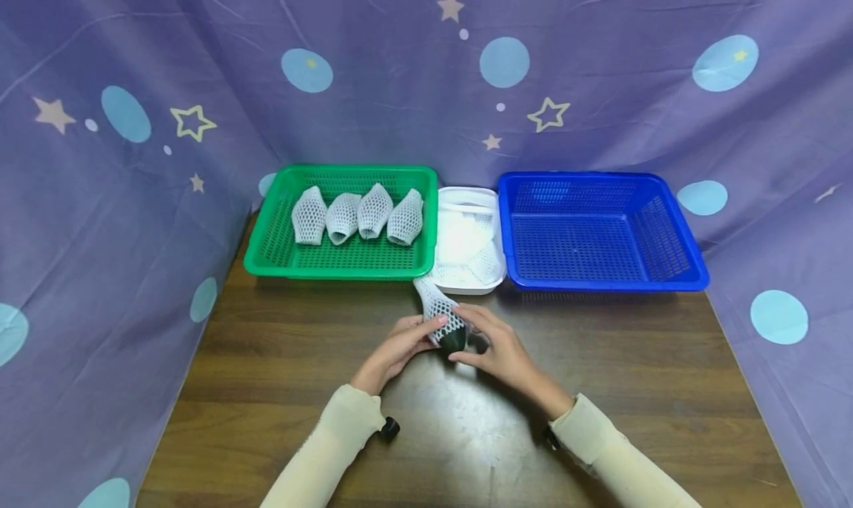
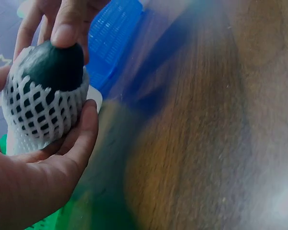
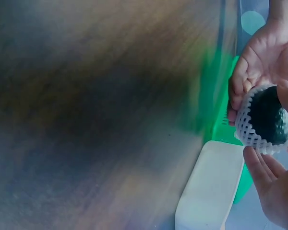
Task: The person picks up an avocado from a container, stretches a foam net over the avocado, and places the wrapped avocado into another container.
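A dark green avocado (image 1: 455,341) sits partly inside a white foam net sleeve (image 1: 433,302), whose loose end points away toward the green basket. My left hand (image 1: 398,349) holds the sleeved part, with fingers and thumb curled round it. On the near side, my right hand (image 1: 501,350) grips the bare end and the sleeve's edge between thumb and fingers. In the left wrist view the smooth rounded end of the avocado (image 2: 55,67) sticks out of the mesh, and the right thumb presses on it. The right wrist view shows the sleeve (image 3: 252,136) circling the fruit.
Several fruit-shaped foam net sleeves (image 1: 375,210) lie in a row in the green basket (image 1: 340,272) at the back left. A white tub (image 1: 468,289) with white foam nets stands beside it. At the back right is a blue basket (image 1: 606,282). All rest on a wooden table (image 1: 266,389).
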### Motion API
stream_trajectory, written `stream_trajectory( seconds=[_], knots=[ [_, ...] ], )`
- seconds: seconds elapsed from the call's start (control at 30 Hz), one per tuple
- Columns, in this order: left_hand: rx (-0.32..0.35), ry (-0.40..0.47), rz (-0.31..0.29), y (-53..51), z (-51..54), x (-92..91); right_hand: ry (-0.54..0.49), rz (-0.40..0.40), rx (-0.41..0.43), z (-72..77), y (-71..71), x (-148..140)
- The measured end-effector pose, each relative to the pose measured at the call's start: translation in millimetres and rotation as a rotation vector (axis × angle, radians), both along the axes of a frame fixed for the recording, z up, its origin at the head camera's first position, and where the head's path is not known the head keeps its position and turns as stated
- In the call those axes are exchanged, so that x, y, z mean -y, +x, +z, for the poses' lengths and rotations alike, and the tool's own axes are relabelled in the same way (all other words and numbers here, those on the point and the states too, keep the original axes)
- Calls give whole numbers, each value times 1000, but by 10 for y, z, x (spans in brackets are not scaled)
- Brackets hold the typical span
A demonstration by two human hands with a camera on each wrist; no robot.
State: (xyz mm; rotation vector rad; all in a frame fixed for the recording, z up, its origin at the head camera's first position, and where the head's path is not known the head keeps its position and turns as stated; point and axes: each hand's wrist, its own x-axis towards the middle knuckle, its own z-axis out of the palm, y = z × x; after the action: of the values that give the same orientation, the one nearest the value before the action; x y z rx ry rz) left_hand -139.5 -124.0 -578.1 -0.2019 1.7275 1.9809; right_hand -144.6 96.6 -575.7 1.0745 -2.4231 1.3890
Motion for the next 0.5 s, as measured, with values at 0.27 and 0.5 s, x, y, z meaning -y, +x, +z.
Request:
stream_trajectory(
  seconds=[0.27, 0.5],
  knots=[
    [19, 39, 67, 10, -36, -129, -100, -61, -43, -60, 30, -1],
    [47, 46, 119, 45, -68, -179, -146, -97, -88, -102, 54, -4]
  ],
)
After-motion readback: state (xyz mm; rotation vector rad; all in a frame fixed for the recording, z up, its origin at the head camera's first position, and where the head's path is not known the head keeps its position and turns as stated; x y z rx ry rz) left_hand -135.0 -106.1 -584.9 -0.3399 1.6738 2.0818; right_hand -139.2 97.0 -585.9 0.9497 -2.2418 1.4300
